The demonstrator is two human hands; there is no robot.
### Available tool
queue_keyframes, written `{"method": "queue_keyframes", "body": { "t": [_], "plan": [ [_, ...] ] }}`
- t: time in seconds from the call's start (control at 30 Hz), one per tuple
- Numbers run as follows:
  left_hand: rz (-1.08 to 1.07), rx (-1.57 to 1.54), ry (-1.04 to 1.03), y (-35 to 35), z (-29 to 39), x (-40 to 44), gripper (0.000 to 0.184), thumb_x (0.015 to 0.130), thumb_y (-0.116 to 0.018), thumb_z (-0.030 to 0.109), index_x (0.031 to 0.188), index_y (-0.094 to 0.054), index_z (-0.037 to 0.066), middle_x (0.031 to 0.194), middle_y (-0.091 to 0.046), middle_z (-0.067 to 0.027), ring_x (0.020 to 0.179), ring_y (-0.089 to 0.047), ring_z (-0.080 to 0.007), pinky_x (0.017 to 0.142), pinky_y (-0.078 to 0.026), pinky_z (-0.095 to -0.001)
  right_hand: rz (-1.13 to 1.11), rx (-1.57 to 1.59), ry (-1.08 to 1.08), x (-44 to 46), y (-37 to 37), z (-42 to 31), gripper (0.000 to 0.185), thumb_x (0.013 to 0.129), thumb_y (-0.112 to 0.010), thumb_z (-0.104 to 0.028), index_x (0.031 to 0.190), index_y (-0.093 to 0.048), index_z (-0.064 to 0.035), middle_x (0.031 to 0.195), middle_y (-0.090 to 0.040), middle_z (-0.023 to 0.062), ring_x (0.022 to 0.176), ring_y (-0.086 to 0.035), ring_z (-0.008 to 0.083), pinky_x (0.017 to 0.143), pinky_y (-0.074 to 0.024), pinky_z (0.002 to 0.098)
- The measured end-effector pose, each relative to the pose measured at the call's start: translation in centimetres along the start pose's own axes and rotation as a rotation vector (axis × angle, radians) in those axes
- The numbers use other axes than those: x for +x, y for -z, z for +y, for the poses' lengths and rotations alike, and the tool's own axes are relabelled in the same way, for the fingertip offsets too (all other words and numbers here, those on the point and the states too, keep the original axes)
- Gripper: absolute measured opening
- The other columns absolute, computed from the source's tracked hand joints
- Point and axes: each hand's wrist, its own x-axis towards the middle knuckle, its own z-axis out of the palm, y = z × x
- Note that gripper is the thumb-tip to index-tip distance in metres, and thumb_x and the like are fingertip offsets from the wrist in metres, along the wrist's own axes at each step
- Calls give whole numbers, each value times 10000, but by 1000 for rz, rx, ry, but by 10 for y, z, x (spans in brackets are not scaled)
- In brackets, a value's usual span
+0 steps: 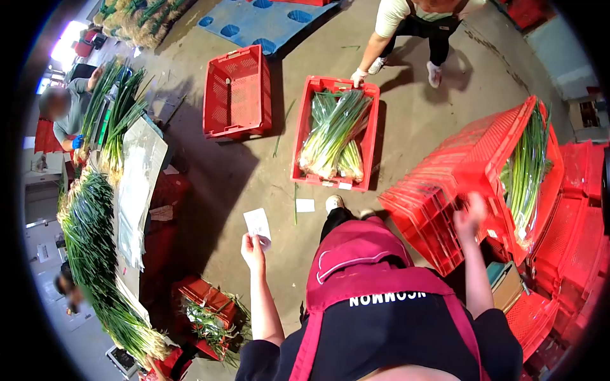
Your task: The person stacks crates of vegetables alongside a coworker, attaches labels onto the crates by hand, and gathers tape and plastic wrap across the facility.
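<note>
My left hand [253, 253] pinches a white paper slip [257, 225] by its lower edge, over the floor. Faint print shows on the slip. My right hand [470, 214] is raised beside a stack of red plastic crates [438, 184]; its fingers are smeared by motion, and I cannot tell whether it touches them. At the stack's top, a crate holds bagged green onions [528, 171]. Ahead of my feet, a red crate [298, 143] on the floor contains several green onion bundles [337, 130] in clear plastic. Another person's gloved hand [359, 77] rests on its far rim.
Another red crate [236, 95] stands ahead to the left, near a blue pallet [260, 22]. Loose green onions [92, 241] cover a long table at left, where a person works. Below are scraps in a red bin [206, 305]. A white paper [305, 205] lies near my foot.
</note>
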Motion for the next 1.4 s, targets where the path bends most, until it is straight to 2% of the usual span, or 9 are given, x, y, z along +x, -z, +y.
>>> {"method": "queue_keyframes", "body": {
  "t": [0.2,0.4,0.5,0.77,1.0,1.03,1.2,1.33,1.4],
  "plan": [
    [45,282,173,9,-84,-64,91,784,-493,45,713,-478,-9,608,-503,-90,573,-466,-147,538,-409,-301,-973,329,372,49,-221,-121,621,666,-586,-138,1231,-357,-22,1180,-454,173,1119,-423,327,950,-348,413],
    [158,446,627,57,-218,-253,136,772,-508,120,739,-550,-5,587,-553,-142,520,-522,-230,520,-428,-365,-1362,99,400,29,-463,-214,724,719,-601,-218,1319,-249,-18,1322,-345,171,1244,-308,301,1020,-277,382],
    [194,497,924,20,-215,-273,135,772,-509,121,743,-552,-4,592,-554,-143,526,-525,-233,524,-429,-366,-1300,155,119,-5,-552,-231,773,698,-634,-200,1318,-224,14,1328,-323,191,1247,-297,300,1034,-254,373],
    [191,467,1070,-28,-219,-244,133,774,-510,123,754,-558,1,603,-558,-146,542,-533,-243,535,-433,-369,-271,76,-225,32,-604,-198,362,663,-611,-210,982,-498,-81,1051,-480,140,1008,-446,306,799,-352,471],
    [124,479,1012,-43,-228,-195,131,776,-511,125,763,-563,5,613,-562,-148,556,-540,-251,544,-437,-371,-628,243,-140,80,-595,-160,311,654,-631,-217,875,-497,-45,932,-472,147,846,-497,351,720,-425,443],
    [114,483,1001,-44,-228,-189,131,776,-511,125,764,-564,6,614,-562,-149,558,-541,-252,545,-437,-372,-518,269,-86,78,-593,-159,326,649,-646,-208,899,-483,-77,940,-456,147,794,-512,356,657,-440,454],
    [82,524,943,-49,-228,-159,130,777,-512,126,771,-568,9,621,-565,-150,567,-546,-258,552,-440,-373,-689,66,18,51,-596,-175,602,619,-706,-294,1116,-447,-75,1126,-497,172,1060,-472,280,850,-373,409],
    [40,560,878,-48,-224,-133,130,778,-513,127,776,-571,11,627,-567,-152,575,-550,-262,557,-442,-375,-1381,271,-381,92,-613,-167,491,665,-644,-359,1030,-553,-42,1051,-574,183,1038,-521,266,911,-322,400],
    [27,566,831,-46,-218,-115,130,779,-513,128,779,-572,12,630,-568,-152,579,-552,-265,560,-443,-375,-1184,191,-123,80,-596,-162,455,696,-595,-393,996,-582,-52,997,-599,164,994,-549,255,890,-305,417]
  ]
}}
